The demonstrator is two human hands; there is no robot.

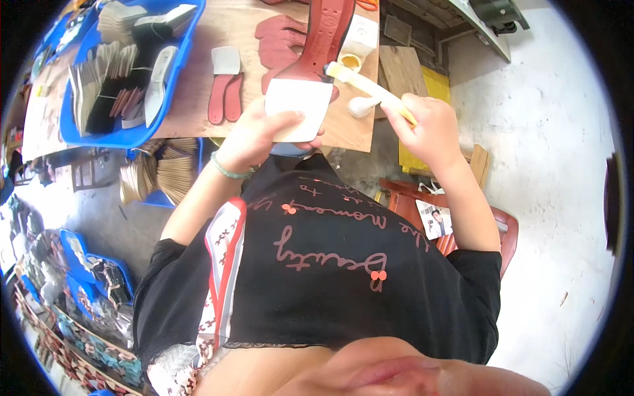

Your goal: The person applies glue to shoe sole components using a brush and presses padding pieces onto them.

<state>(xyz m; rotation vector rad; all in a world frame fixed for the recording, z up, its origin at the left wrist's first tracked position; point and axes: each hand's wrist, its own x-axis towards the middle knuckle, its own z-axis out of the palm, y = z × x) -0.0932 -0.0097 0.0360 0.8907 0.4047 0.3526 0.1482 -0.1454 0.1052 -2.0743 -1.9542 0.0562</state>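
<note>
Your white, square-cornered piece (304,99) is just above the near edge of the tabletop (188,122), clamped in your left hand (257,132), the thumb flat on top and fingertips showing beneath. It overlaps the near end of a long, dark red sole-shaped piece (325,36); you cannot tell from here whether the two are joined. Your right hand (426,125), well apart from the left, is closed around the pale yellow handle of a brush (366,84), whose dark tip points at the red piece's right side; whether it touches is unclear.

Just beside the brush are a small yellow-rimmed cup (350,63) and a rounded white object (361,107), with a white container (362,34) behind the cup. Left of the long piece you have a group of dark red pieces (281,43), then a red pair (226,99) lying below a smaller white piece (226,61). At your far left stands a blue basket (183,56) filled with pale and black bundles. Below the tabletop's edge, beige stacked pieces (173,170) sit in another blue container (157,198). To your right, a printed card (435,219) rests on a reddish-brown chair (508,247).
</note>
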